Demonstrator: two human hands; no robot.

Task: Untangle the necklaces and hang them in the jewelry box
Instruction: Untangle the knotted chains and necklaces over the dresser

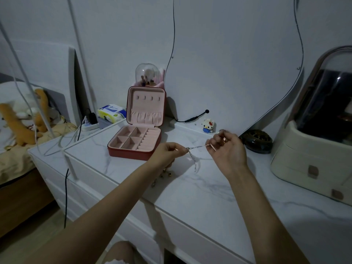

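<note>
Both hands are raised above the marble-patterned table (200,189), in front of the open jewelry box (136,143). The left hand (167,152) pinches one end of a thin silver necklace (197,147) between curled fingertips; the right hand (226,147) pinches the other end, its fingers curled around the chain. The necklace runs nearly taut between the 2 hands, and a loose length hangs from just beside the left hand, down toward the table. A second cluster of jewelry (163,175), with small gold-coloured pieces, lies on the table below the left wrist; its details are too small to tell. The jewelry box stands to the left of the left hand, its lid upright, showing 4 hooks (148,98) above a gathered pocket; nothing hangs from them. Its base holds 4 square compartments and a row of ring rolls. Behind the right hand sit a small block figure (208,125) and a dark round dish (258,141); a cream organizer (308,162) stands at the far right.
</note>
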